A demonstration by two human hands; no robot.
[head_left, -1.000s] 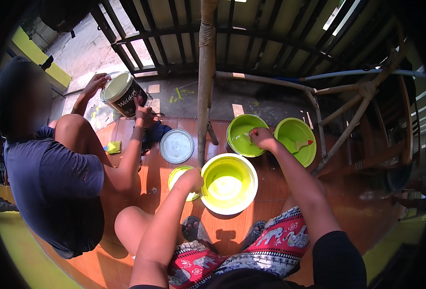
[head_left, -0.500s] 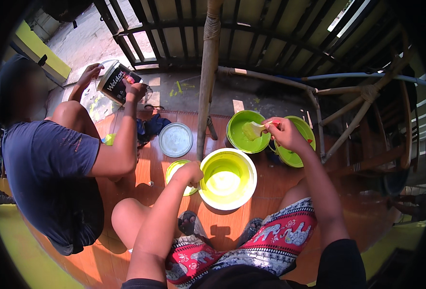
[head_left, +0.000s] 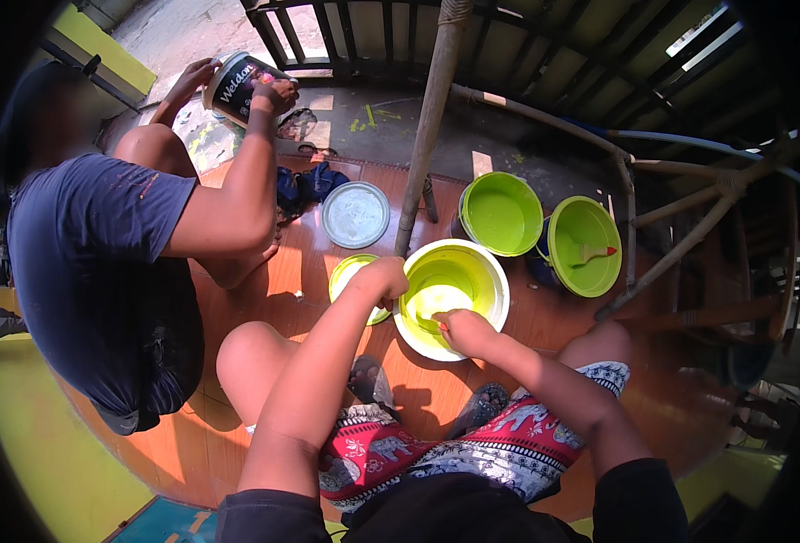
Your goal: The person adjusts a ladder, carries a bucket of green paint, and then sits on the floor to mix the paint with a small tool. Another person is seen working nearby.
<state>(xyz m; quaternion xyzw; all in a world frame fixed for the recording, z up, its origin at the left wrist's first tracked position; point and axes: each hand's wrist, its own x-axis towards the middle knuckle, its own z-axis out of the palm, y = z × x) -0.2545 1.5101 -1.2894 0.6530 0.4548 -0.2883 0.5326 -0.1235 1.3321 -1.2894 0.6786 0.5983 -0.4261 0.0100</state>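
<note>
My left hand [head_left: 384,279] is closed on the left rim of a white bucket [head_left: 500,303], whose inside is coated with bright lime-green paint. Over the bucket's near right side, my right hand [head_left: 466,331] grips a paintbrush [head_left: 440,318], its paint-covered end dipping inside the bucket. The hand and the green paint hide much of the brush. Behind the bucket stands a dark pail of green paint [head_left: 503,214]. To its right, a green-coated round lid or container [head_left: 608,271] holds a second paintbrush [head_left: 591,253] with a red handle tip.
A grey round lid [head_left: 355,215] and a paint-smeared lid [head_left: 337,288] lie left of the bucket. A wooden pole [head_left: 430,118] rises behind it. On the left, a crouching person [head_left: 101,235] tilts a dark-labelled paint pail [head_left: 241,90]. Bamboo framing [head_left: 671,217] stands right.
My right hand has moved the paintbrush from above the far green pail down into the white bucket. My left hand stays on the rim. The whole view has shifted slightly.
</note>
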